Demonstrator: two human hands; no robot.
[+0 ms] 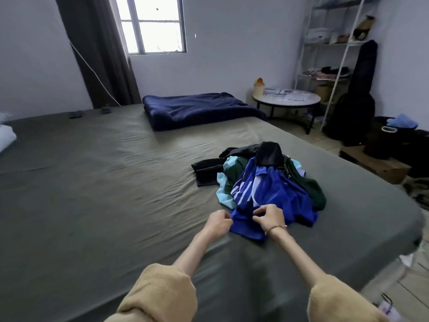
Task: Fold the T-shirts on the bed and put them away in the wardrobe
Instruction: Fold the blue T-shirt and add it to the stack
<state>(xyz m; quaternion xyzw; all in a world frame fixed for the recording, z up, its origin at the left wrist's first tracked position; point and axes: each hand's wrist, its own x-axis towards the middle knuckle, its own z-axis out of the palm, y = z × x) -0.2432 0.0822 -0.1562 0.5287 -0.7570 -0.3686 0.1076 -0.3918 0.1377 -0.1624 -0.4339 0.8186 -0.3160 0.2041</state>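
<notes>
On a grey-green bed (92,182), the left hand (218,223) and right hand (269,217) pinch the blue T-shirt's (274,196) near hem at five o'clock, atop the clothes pile (234,169). Lifting it free before spreading it flat seems wise.

the bed (92,182) surface left of the pile (267,182) is open. the blanket (197,110) blocks the far edge. the table (286,101) and shelf (334,54) stand beyond the right side.
</notes>
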